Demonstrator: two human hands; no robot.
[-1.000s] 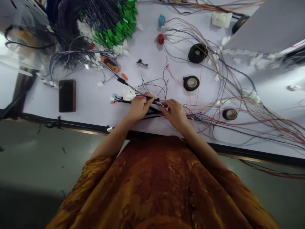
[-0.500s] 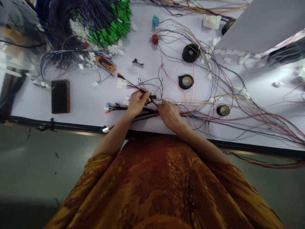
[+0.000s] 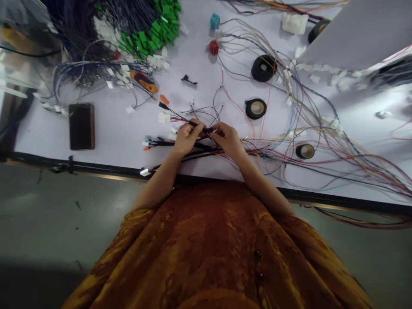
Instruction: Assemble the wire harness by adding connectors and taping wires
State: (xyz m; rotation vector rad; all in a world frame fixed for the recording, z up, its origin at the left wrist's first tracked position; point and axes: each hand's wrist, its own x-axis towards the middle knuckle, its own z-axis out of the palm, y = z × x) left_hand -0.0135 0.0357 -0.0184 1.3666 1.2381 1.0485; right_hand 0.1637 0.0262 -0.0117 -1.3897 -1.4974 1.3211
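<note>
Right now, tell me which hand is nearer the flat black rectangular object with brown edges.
Left. The left hand is right of the black rectangular object in the picture, apart from it; the right hand is farther right, beyond the left.

A dull grey-green floor (image 3: 106,223), deep in shadow beyond the front left corner, borders the black-trimmed front edge (image 3: 96,166) of a white bench (image 3: 119,124), whose right end catches bright glare.
</note>
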